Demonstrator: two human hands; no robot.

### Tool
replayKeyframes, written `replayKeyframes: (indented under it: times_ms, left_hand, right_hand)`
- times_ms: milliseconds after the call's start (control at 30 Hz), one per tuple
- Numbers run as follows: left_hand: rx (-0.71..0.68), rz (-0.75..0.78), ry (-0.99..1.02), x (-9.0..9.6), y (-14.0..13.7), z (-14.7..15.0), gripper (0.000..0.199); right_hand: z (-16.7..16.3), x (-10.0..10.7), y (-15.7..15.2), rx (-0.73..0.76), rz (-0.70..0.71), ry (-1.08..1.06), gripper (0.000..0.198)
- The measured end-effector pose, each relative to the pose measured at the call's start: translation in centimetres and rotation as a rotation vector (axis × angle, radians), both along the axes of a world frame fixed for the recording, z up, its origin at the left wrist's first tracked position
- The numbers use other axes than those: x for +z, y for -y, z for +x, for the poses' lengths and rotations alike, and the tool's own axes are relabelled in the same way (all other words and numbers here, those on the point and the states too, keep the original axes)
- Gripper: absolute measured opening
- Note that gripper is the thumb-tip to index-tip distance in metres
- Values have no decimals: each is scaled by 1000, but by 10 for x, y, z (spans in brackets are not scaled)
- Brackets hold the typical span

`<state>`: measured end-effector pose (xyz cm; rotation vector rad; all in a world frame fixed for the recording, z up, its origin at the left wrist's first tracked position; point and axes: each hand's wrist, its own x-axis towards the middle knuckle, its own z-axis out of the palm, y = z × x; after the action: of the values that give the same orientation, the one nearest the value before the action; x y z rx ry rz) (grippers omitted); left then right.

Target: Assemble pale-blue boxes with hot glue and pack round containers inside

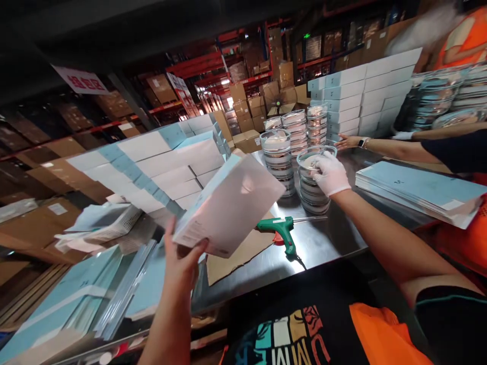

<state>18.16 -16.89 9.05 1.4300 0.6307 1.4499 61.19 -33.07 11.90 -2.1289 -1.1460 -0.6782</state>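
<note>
My bare left hand (pixel 182 258) grips the lower end of a white carton (pixel 236 208) with a light-blue side, tilted up above the metal table. The thumb lies on its near face and the fingers are behind it. In a white glove, my right hand (pixel 330 172) has its fingers on the rim of the top clear round container (pixel 310 158) in a stack. More stacks of such containers (pixel 276 152) stand just behind. Below the carton, a green glue gun (pixel 283 230) rests on the table, its nozzle pointing right, partly beside a sheet of brown cardboard (pixel 243 256).
White and blue cartons are piled at the left (pixel 160 157) and back right (pixel 357 96). Flat blue-topped cartons (pixel 422 185) lie on the metal table (pixel 342 228) at right. A co-worker's hand (pixel 348 142) with a wristwatch touches the right pile. Flattened cartons (pixel 72 289) lie at lower left.
</note>
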Motion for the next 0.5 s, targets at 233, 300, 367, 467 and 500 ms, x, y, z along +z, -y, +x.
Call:
replayKeyframes:
  times_ms: [233,300,367,467,500]
  left_hand:
    - [-254,-379,8,-53,22,21,105]
    - [-344,-427,34,-56,28,32,95]
    - [-490,-473,71,-52,34,51,82]
    - [-746,-486,114,-36,47,98,66]
    - [-828,-466,123,-30,51,118,62]
  right_hand:
    - [31,21,7,48,288,102,11]
    - [23,25,13,134,359,158,13]
    - [9,24,15,248,384,227,18]
    - [-14,15,11,328,333,241,17]
    - [-19,10,9,332,312,208,13]
